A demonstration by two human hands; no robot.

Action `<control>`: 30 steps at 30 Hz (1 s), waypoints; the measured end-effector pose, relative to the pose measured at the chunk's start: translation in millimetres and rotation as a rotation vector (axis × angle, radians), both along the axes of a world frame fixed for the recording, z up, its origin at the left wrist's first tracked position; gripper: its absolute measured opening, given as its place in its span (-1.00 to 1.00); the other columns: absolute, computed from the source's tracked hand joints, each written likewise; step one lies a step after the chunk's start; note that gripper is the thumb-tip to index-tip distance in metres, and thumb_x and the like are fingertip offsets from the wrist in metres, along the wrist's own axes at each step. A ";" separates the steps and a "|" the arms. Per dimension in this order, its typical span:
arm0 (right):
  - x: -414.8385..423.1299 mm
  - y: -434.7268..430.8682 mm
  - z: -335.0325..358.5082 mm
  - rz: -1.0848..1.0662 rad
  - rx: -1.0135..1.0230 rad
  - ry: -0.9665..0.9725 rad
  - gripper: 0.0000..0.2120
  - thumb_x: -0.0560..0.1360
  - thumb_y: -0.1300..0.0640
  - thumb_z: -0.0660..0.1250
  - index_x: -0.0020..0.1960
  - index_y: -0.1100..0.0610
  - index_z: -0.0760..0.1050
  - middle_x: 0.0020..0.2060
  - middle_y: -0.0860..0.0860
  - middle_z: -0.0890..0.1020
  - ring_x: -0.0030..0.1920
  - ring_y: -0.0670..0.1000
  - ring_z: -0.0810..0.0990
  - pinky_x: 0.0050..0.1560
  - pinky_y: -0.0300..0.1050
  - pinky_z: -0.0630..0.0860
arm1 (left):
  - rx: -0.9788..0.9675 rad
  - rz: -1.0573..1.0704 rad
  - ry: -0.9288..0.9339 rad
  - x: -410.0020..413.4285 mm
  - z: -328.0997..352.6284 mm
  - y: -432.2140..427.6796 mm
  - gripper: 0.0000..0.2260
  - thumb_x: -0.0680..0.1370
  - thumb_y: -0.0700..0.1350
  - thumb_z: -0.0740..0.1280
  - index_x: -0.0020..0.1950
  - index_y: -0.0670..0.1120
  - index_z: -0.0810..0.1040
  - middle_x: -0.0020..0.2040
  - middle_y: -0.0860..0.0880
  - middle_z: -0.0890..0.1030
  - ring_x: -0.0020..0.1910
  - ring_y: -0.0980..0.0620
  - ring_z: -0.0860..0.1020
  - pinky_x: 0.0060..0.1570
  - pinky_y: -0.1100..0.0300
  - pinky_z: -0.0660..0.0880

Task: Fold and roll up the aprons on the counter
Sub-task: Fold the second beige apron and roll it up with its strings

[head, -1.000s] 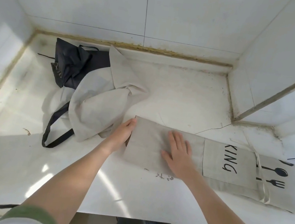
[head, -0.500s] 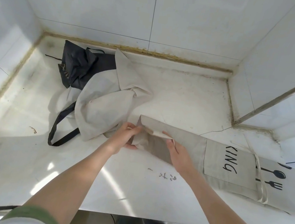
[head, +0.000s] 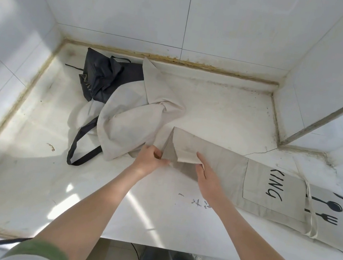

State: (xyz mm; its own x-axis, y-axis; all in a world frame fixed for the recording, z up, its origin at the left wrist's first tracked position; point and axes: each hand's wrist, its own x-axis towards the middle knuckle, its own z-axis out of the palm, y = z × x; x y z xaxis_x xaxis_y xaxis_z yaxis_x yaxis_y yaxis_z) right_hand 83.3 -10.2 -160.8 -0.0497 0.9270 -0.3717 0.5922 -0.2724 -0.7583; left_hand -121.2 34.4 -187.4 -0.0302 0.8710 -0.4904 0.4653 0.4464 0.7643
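we see the folded beige apron [head: 223,159] lying long across the counter [head: 133,208], from the middle out to the right, its left end lifted and turned back. the left hand [head: 149,160] pinches that end's near corner with curled fingers. the right hand [head: 210,179] pinches the turned flap's edge, forefinger stretched along it. just left lie a crumpled beige apron [head: 131,124] and a dark apron [head: 102,80].
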 end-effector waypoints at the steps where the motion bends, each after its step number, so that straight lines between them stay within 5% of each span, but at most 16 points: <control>1: -1.3 0.7 -1.8 0.033 -0.008 -0.013 -0.57 0.67 0.05 0.00 0.53 -0.01 0.15 0.38 -0.10 0.37 0.42 -0.10 0.28 0.37 -0.25 0.15 | 0.006 -0.011 0.029 -1.4 -0.4 -1.0 -0.76 0.38 -0.04 0.52 -0.16 -0.13 0.52 0.11 -0.15 0.47 0.00 -0.03 0.49 -0.09 0.22 0.37; 3: -3.3 1.8 -2.4 0.088 0.002 -0.063 -0.59 0.68 0.10 -0.01 0.52 0.05 0.16 0.48 -0.05 0.23 0.51 -0.06 0.09 0.41 -0.28 -0.03 | 0.029 -0.033 0.070 -1.1 -0.9 -2.1 -0.84 0.45 -0.10 0.47 -0.16 -0.14 0.54 0.11 -0.14 0.40 0.00 0.03 0.42 -0.09 0.29 0.30; 9: 0.7 6.7 -16.4 0.198 -0.007 -0.254 -0.51 0.65 0.03 0.10 0.54 0.06 0.10 0.52 -0.06 0.15 0.53 -0.09 0.00 0.47 -0.23 -0.10 | 0.020 -0.030 -0.117 -11.1 7.4 -1.4 -0.86 0.56 -0.16 0.34 -0.19 -0.04 0.46 -0.09 0.00 0.41 -0.11 0.05 0.39 -0.24 0.29 0.29; 14: 4.1 4.9 -19.9 0.304 -0.012 -0.418 -0.40 0.60 0.06 0.16 0.56 0.01 -0.01 0.54 -0.07 0.10 0.53 -0.08 0.00 0.50 -0.18 -0.07 | -0.262 -0.232 -0.193 -21.9 23.6 -1.7 -0.75 0.55 -0.23 0.29 -0.31 -0.07 0.37 -0.37 -0.02 0.43 -0.34 0.03 0.42 -0.32 0.22 0.32; 16: -2.9 0.8 -17.3 0.369 0.015 -0.509 -0.37 0.59 0.12 0.11 0.57 0.00 -0.11 0.54 -0.04 0.09 0.53 -0.05 0.00 0.50 -0.13 -0.08 | -0.432 -0.252 -0.243 -21.0 32.4 -1.8 -0.80 0.58 -0.11 0.24 -0.23 -0.12 0.50 -0.31 -0.08 0.55 -0.31 -0.02 0.53 -0.24 0.22 0.43; 21: -26.4 -10.7 -12.2 0.253 0.088 -0.405 -0.49 0.66 -0.03 -0.07 0.56 -0.11 -0.15 0.54 -0.04 0.07 0.54 -0.03 -0.02 0.49 -0.05 0.08 | -0.609 -0.257 -0.099 -21.8 34.2 -0.5 -0.30 0.55 0.38 -0.05 0.00 -0.18 0.59 -0.16 -0.20 0.66 -0.19 -0.10 0.63 -0.04 0.12 0.55; 25: -27.1 -19.1 -23.0 0.553 0.201 -0.630 -0.37 0.63 0.04 0.04 0.55 -0.06 -0.27 0.56 -0.03 -0.08 0.55 -0.01 -0.14 0.51 0.01 -0.11 | -0.517 -0.206 -0.014 -20.2 32.8 -5.0 -0.40 0.56 0.35 0.04 -0.07 -0.13 0.59 -0.18 -0.14 0.64 -0.25 -0.05 0.60 -0.08 0.14 0.52; 28: -26.4 -23.2 -31.8 0.724 0.153 -0.629 -0.37 0.63 -0.02 0.03 0.54 -0.10 -0.30 0.54 -0.07 -0.23 0.52 -0.04 -0.30 0.49 0.07 -0.29 | -0.277 -0.158 0.028 -14.9 26.3 -3.9 -0.77 0.58 0.08 0.28 -0.12 -0.06 0.54 -0.20 -0.06 0.58 -0.22 -0.03 0.56 -0.14 0.15 0.46; 30: -23.4 -21.7 -31.8 0.781 0.133 -0.557 -0.37 0.62 -0.11 0.04 0.53 -0.15 -0.27 0.53 -0.12 -0.26 0.50 -0.08 -0.34 0.48 0.04 -0.36 | -0.079 -0.174 0.215 -13.9 19.7 -1.5 -0.87 0.54 -0.05 0.33 -0.13 -0.09 0.50 -0.16 -0.05 0.57 -0.09 -0.07 0.56 -0.11 0.13 0.41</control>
